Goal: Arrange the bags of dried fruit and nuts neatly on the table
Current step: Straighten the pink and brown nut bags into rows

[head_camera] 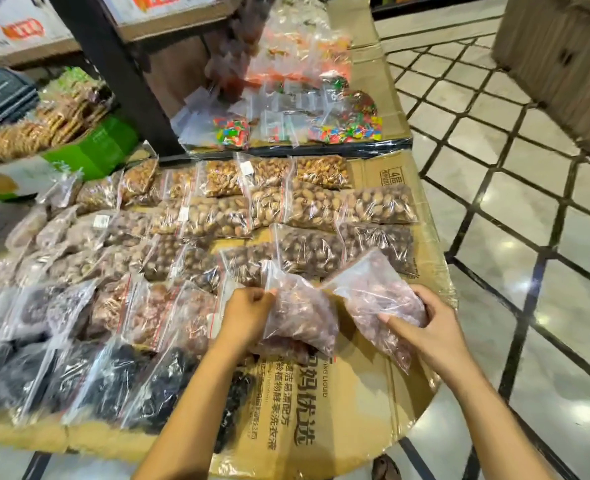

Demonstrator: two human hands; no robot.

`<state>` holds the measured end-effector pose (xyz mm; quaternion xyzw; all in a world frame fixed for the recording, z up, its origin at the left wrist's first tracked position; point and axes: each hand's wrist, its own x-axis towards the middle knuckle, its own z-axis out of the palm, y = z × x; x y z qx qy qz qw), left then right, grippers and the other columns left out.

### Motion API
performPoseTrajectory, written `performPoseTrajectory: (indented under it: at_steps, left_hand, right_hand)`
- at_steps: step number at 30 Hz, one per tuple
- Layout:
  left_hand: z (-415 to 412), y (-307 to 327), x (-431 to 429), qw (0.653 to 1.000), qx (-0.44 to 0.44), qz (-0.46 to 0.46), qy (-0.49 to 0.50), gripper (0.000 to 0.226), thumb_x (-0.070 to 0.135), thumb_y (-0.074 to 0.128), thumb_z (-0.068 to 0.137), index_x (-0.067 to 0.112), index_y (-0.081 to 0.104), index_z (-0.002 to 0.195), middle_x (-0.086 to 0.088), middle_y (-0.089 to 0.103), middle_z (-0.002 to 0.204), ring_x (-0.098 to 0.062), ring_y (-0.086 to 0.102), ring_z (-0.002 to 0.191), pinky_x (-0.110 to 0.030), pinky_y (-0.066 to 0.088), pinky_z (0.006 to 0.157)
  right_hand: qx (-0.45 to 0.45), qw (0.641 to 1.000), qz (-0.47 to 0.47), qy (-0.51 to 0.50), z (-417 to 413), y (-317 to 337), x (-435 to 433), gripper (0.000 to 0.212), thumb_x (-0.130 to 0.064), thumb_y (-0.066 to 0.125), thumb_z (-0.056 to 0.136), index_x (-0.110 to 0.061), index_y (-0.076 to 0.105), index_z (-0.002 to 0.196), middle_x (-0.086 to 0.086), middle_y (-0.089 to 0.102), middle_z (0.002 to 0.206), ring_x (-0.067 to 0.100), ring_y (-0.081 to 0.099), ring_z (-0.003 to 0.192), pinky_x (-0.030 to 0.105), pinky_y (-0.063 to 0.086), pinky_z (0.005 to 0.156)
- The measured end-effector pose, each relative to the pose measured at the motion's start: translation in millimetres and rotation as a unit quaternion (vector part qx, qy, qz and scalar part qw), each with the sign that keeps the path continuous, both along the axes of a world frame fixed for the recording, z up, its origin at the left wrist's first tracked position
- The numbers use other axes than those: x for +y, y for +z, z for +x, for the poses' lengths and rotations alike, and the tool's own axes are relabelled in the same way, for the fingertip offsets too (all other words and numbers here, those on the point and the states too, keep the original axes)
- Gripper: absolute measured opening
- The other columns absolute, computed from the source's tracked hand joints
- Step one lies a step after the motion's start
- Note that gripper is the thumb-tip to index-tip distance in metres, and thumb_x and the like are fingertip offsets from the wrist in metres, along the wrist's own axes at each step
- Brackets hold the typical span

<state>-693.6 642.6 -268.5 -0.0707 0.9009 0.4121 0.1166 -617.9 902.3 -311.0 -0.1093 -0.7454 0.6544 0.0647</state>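
Several clear zip bags of nuts and dried fruit lie in rows on a table covered with flattened cardboard. My left hand grips the upper left edge of a bag of reddish-brown dried fruit, held just above the table's near right part. My right hand holds a second, similar bag of reddish fruit by its right side, tilted up. Rows of light brown nut bags lie behind them. Bags of dark fruit line the near left edge.
Bags of colourful sweets lie on a second cardboard surface at the back. A dark metal post rises behind the table. A green box of biscuits stands at the left. Tiled floor runs along the right.
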Motion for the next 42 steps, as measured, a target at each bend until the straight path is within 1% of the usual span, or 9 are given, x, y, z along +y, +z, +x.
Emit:
performPoseTrajectory:
  at_steps: [6,12,14,20,26,29,34,40,42]
  left_hand:
    - [2.9,-0.4,3.5,0.998,0.026,-0.054,0.01,0.037,0.03,0.055,0.093,0.011,0.051,0.062,0.001,0.046,0.05,-0.023,0.048,0.05,-0.045,0.051,0.063]
    - [27.3,19.5,25.5,0.969,0.218,-0.115,0.029,0.046,0.037,0.056,0.092,0.009,0.051,0.128,0.0,0.057,0.118,-0.016,0.055,0.107,-0.035,0.049,0.094]
    - [33.1,27.8,38.3,0.964,0.236,-0.121,-0.027,0.045,0.038,0.057,0.091,0.011,0.052,0.127,0.001,0.058,0.114,-0.012,0.055,0.103,-0.031,0.049,0.091]
    - [24.3,27.8,73.1,0.996,-0.066,-0.02,-0.062,0.019,0.03,0.068,0.084,0.013,0.064,0.09,0.001,0.066,0.073,-0.015,0.059,0.055,-0.034,0.053,0.058]
    - [18.3,31.8,83.3,0.987,-0.034,0.155,0.015,0.009,0.012,0.072,0.082,0.005,0.066,0.084,-0.015,0.07,0.08,-0.019,0.064,0.068,-0.038,0.054,0.075]
    - [19.2,22.3,83.4,0.998,0.015,0.064,0.023,0.005,0.01,0.07,0.083,0.008,0.065,0.082,-0.006,0.069,0.075,-0.013,0.064,0.065,-0.023,0.055,0.065]
    - [18.5,17.6,66.4,0.998,0.044,-0.037,0.035,0.011,0.013,0.071,0.082,0.015,0.062,0.075,0.001,0.066,0.072,-0.014,0.063,0.068,-0.022,0.048,0.058]
    - [19.7,25.4,64.9,0.994,0.089,-0.057,0.026,0.007,0.021,0.066,0.087,0.017,0.063,0.091,0.003,0.066,0.079,-0.014,0.064,0.066,-0.028,0.053,0.057]
    - [20.9,22.5,56.5,0.986,0.133,-0.092,0.037,0.033,0.035,0.06,0.09,0.015,0.056,0.116,-0.002,0.066,0.098,-0.017,0.066,0.083,-0.038,0.057,0.071]
  right_hand:
    - [-0.023,0.971,0.096,0.218,-26.7,-13.7,-8.2,0.045,-0.012,0.084,0.065,-0.031,0.06,0.099,-0.007,0.06,0.102,0.008,0.057,0.096,0.015,0.041,0.082]
    - [-0.054,0.968,0.045,0.241,-29.0,-27.4,0.0,0.048,-0.007,0.083,0.066,-0.015,0.061,0.107,-0.004,0.067,0.105,-0.004,0.062,0.091,0.009,0.044,0.073]
    - [-0.044,0.969,0.041,0.239,-29.5,-29.0,-0.4,0.046,-0.006,0.083,0.066,-0.013,0.062,0.105,-0.002,0.068,0.102,-0.003,0.062,0.089,0.009,0.044,0.072]
    - [0.038,0.968,0.05,0.242,-16.9,-15.3,-3.0,0.037,-0.011,0.086,0.063,-0.018,0.071,0.096,-0.003,0.07,0.098,0.008,0.063,0.095,0.018,0.047,0.084]
    - [0.008,0.979,0.076,0.19,-16.6,-7.1,15.6,0.051,-0.017,0.087,0.062,-0.032,0.062,0.104,-0.008,0.066,0.107,-0.01,0.057,0.098,0.008,0.041,0.084]
    - [-0.041,0.967,0.155,0.198,-24.6,-15.8,26.8,0.076,-0.046,0.086,0.052,-0.052,0.046,0.116,-0.011,0.051,0.127,-0.001,0.047,0.118,0.026,0.039,0.105]
    - [-0.132,0.924,0.247,0.26,-21.6,-39.5,7.7,0.134,-0.066,0.082,0.04,-0.033,0.01,0.148,-0.001,0.027,0.146,0.019,0.018,0.139,0.04,0.022,0.115]
    - [-0.037,0.954,0.239,0.176,-27.8,-56.1,-1.9,0.111,-0.066,0.078,0.047,-0.03,0.031,0.141,-0.009,0.037,0.131,0.014,0.024,0.129,0.036,0.026,0.11]
    - [-0.023,0.954,0.246,0.171,-28.5,-57.8,-0.8,0.108,-0.064,0.079,0.047,-0.027,0.035,0.139,-0.007,0.038,0.135,0.015,0.026,0.129,0.033,0.025,0.109]
